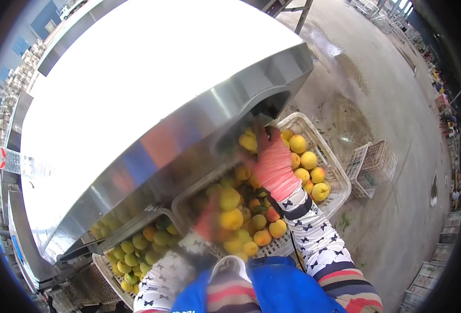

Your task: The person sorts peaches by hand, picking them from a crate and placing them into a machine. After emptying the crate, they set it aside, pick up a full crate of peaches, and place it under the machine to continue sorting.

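Observation:
My right hand (273, 164), in a pink glove, reaches to the opening at the steel table's corner. Its fingers curl beside a yellow peach (247, 141) and appear closed on it. Low over the middle crate is my left hand (207, 219), also in pink and smeared by motion, so its fingers cannot be made out. Blurred yellow peaches (231, 219) are right beside it. Yellow and orange-red peaches (262, 238) fill the crate under both hands. Peaches (300, 160) also lie in the white plastic crate (340, 182) to the right.
A large shiny steel table (162, 141) takes up the upper left, with a plastic bottle (11, 160) on its far left. Another crate of greenish-yellow peaches (131, 253) stands at lower left. On the concrete floor sits a slatted crate (371, 168); stacked crates (423, 276) line the right.

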